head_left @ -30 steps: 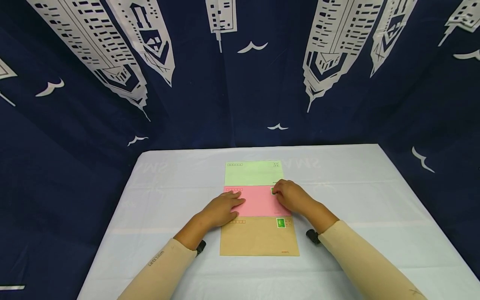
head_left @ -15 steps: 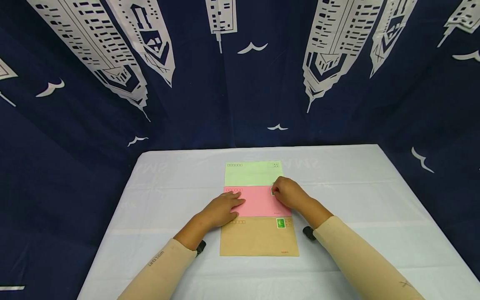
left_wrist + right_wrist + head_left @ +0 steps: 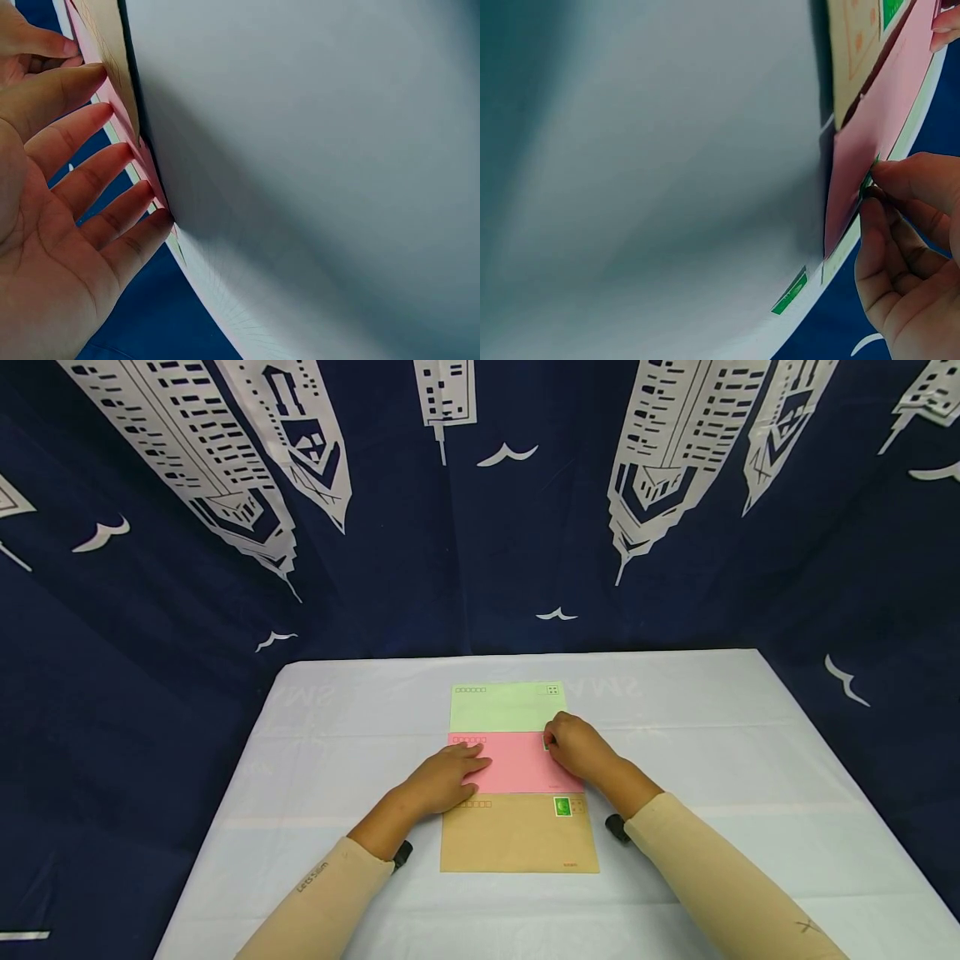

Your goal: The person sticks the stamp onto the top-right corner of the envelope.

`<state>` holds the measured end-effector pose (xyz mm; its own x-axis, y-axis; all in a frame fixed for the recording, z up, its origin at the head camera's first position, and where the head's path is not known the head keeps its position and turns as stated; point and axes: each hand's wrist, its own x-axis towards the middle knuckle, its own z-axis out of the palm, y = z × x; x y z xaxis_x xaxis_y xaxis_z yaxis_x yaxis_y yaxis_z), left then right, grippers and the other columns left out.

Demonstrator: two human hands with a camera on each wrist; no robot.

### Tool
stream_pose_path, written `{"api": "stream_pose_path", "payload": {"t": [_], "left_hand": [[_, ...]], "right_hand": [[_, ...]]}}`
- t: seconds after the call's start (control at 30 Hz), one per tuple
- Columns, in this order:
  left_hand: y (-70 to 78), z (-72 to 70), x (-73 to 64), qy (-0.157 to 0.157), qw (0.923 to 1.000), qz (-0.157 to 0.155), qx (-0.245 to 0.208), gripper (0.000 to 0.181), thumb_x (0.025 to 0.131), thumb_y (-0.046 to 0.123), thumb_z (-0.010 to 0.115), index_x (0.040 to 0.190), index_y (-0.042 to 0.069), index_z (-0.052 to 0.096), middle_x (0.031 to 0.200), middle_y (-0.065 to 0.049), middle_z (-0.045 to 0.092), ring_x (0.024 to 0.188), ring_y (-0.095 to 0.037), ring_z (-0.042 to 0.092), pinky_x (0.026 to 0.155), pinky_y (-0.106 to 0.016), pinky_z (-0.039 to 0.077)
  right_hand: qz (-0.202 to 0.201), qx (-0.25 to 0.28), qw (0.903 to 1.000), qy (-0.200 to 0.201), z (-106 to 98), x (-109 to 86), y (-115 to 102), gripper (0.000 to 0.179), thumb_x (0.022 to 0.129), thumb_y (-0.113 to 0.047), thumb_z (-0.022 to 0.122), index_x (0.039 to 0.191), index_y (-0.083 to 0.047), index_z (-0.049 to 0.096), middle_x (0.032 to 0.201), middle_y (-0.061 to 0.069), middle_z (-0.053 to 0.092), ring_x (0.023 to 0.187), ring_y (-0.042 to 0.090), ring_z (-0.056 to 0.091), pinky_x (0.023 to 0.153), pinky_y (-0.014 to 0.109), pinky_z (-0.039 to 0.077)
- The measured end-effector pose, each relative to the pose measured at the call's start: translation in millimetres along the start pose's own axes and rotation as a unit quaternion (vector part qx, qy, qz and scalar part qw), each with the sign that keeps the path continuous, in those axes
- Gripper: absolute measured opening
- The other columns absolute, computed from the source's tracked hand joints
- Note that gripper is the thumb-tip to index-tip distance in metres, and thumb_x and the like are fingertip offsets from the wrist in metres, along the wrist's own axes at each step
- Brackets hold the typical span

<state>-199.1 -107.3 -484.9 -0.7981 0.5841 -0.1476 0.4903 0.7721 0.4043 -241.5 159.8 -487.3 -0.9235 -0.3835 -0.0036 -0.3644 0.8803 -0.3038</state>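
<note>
A pink envelope (image 3: 517,768) lies between a green envelope (image 3: 502,712) behind it and a brown envelope (image 3: 517,843) in front. My left hand (image 3: 442,779) presses on the pink envelope's left part with spread fingers, as the left wrist view also shows. At the pink envelope's upper right corner, my right hand (image 3: 583,748) has its fingers curled. In the right wrist view its thumb and fingertips pinch a small green stamp (image 3: 867,178) against the pink paper; the hand mostly hides that stamp from the head view. Another green stamp (image 3: 562,807) sits at the brown envelope's upper right.
A loose green stamp (image 3: 790,292) lies on the white tablecloth (image 3: 322,760) beyond the pink envelope's edge in the right wrist view. Dark blue curtains (image 3: 510,552) with white building and bird prints hang behind and beside the table.
My right hand and forearm have shifted slightly to the left and back, the fingers covering more of the stamp. The left hand and envelopes have stayed in place.
</note>
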Motion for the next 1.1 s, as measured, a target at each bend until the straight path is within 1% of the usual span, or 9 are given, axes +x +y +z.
{"api": "stream_pose_path", "payload": {"t": [0.1, 0.33, 0.53, 0.8, 1.1], "left_hand": [[0.7, -0.9, -0.4, 0.001, 1.0000, 0.003, -0.004, 0.049, 0.098, 0.017, 0.064, 0.145, 0.009, 0.056, 0.158, -0.014, 0.044, 0.151, -0.035, 0.036, 0.125, -0.049, 0.029], [1.1, -1.6, -0.8, 0.002, 1.0000, 0.004, -0.005, 0.048, 0.098, 0.016, 0.064, 0.145, 0.009, 0.056, 0.158, -0.014, 0.044, 0.151, -0.035, 0.036, 0.124, -0.050, 0.029], [-0.7, 0.8, 0.4, 0.001, 1.0000, -0.001, -0.001, 0.049, 0.098, 0.017, 0.064, 0.146, 0.011, 0.056, 0.159, -0.012, 0.044, 0.151, -0.032, 0.036, 0.125, -0.047, 0.029], [-1.7, 1.8, 1.5, 0.001, 1.0000, -0.002, 0.000, 0.049, 0.098, 0.017, 0.064, 0.145, 0.011, 0.056, 0.159, -0.012, 0.044, 0.151, -0.032, 0.037, 0.125, -0.047, 0.029], [-0.7, 0.9, 0.8, 0.000, 1.0000, -0.005, -0.006, 0.049, 0.098, 0.018, 0.064, 0.146, 0.011, 0.055, 0.160, -0.012, 0.043, 0.152, -0.032, 0.035, 0.125, -0.047, 0.029]], "right_hand": [[-0.002, 0.001, 1.0000, 0.006, 0.9, -0.5, -0.1, 0.004, 0.090, -0.003, 0.070, 0.095, -0.003, 0.070, 0.092, 0.008, 0.064, 0.083, 0.020, 0.058, 0.080, 0.036, 0.056], [0.000, 0.000, 0.9999, 0.017, 2.4, -2.4, -0.8, 0.009, 0.090, -0.002, 0.068, 0.099, -0.003, 0.070, 0.093, 0.008, 0.063, 0.084, 0.021, 0.058, 0.081, 0.036, 0.056], [0.009, -0.010, 0.9996, 0.026, 3.5, -4.2, -0.8, 0.012, 0.089, -0.005, 0.070, 0.101, -0.005, 0.071, 0.091, 0.006, 0.063, 0.083, 0.019, 0.056, 0.080, 0.037, 0.055], [0.013, -0.020, 0.9993, 0.029, 4.8, -3.3, 1.7, 0.013, 0.090, -0.008, 0.071, 0.103, -0.006, 0.070, 0.091, 0.005, 0.062, 0.080, 0.018, 0.055, 0.078, 0.037, 0.055], [0.012, -0.016, 0.9995, 0.025, 4.1, -4.5, 1.8, 0.016, 0.090, -0.009, 0.071, 0.106, -0.007, 0.071, 0.094, 0.007, 0.063, 0.083, 0.021, 0.057, 0.083, 0.040, 0.056]]}}
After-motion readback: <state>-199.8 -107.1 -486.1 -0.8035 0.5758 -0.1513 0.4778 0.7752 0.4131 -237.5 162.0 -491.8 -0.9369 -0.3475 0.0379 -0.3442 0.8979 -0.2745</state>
